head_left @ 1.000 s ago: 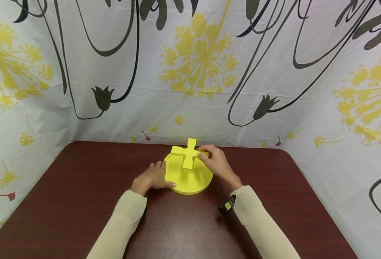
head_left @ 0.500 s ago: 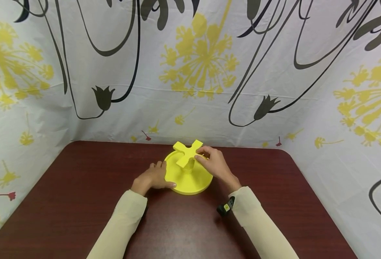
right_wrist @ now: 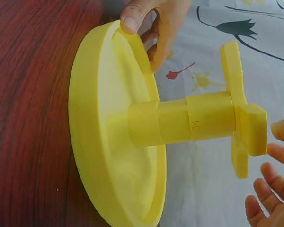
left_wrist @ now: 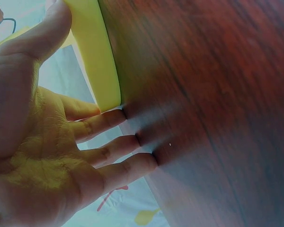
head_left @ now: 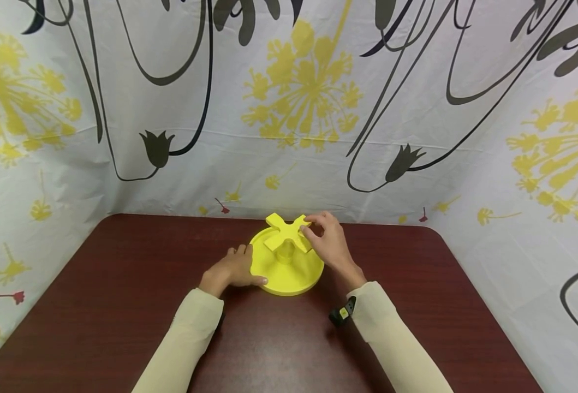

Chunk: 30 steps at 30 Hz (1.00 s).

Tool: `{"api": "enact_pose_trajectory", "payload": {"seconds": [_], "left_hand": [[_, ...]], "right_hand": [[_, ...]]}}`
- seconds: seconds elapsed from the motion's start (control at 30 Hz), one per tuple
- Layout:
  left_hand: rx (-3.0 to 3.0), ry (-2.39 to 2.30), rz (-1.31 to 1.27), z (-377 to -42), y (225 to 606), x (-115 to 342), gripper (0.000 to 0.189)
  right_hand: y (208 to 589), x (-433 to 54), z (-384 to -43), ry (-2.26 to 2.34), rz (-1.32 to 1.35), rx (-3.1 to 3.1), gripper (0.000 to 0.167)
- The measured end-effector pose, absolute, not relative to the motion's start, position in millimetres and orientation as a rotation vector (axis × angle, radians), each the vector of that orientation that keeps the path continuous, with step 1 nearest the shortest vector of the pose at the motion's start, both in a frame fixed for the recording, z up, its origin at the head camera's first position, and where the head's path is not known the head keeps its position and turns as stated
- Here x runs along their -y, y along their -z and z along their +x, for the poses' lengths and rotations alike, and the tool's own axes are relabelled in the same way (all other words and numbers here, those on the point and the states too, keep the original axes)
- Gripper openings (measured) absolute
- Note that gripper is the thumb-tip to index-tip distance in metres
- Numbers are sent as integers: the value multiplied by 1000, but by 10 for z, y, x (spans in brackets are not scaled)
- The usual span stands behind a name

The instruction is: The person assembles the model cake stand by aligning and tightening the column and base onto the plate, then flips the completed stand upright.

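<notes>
A yellow round dish point(head_left: 289, 278) with a raised rim stands on the table. From its middle rises a yellow post point(right_wrist: 180, 120), topped by a four-armed cross-shaped knob point(head_left: 287, 230). My left hand point(head_left: 232, 267) holds the dish's left rim, thumb at the front and fingers along the outer side; in the left wrist view several fingertips touch the tabletop. At the knob's right side is my right hand point(head_left: 330, 243), thumb and forefinger spread by one arm of the cross. The right wrist view shows its fingers loosely bent, gripping nothing; whether a fingertip touches the knob is hard to tell.
The dark red-brown wooden table point(head_left: 121, 305) has rounded far corners. White patterned cloth point(head_left: 289, 180) hangs behind it and along both sides. A black strap device point(head_left: 343, 314) is on the right wrist, near the pale sleeve point(head_left: 392, 333).
The cross-shaped knob has turned from a plus to an X as seen from the head. My right hand has shifted slightly and its fingers have spread. The left hand and dish stay put.
</notes>
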<state>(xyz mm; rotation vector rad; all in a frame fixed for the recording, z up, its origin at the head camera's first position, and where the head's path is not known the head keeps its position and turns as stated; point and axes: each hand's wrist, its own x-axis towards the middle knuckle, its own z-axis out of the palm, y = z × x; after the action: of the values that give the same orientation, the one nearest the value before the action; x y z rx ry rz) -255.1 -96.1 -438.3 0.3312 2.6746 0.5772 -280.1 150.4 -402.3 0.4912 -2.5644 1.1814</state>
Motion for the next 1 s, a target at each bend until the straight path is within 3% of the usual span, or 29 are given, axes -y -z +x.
{"api": "enact_pose_trajectory", "payload": {"seconds": [0.17,0.3,0.7,1.0], "left_hand": [[-2678,-570,334,-2553,4399,959,107],[-2679,-581,335,-2552,4405,957,108],[-2678,-599,325,-2548,4397,965,107],[-2690,-589,326,-2564,4416,966,107]], "right_hand": [[4066,-1538,-2834,-1247,575,2673,41],[4088,-1549,-2841,-1287,576,2733,44],[4117,-1578,-2851,-1267,483,2701,40],[4100,-1577,-2843,-1235,449,2691,27]]}}
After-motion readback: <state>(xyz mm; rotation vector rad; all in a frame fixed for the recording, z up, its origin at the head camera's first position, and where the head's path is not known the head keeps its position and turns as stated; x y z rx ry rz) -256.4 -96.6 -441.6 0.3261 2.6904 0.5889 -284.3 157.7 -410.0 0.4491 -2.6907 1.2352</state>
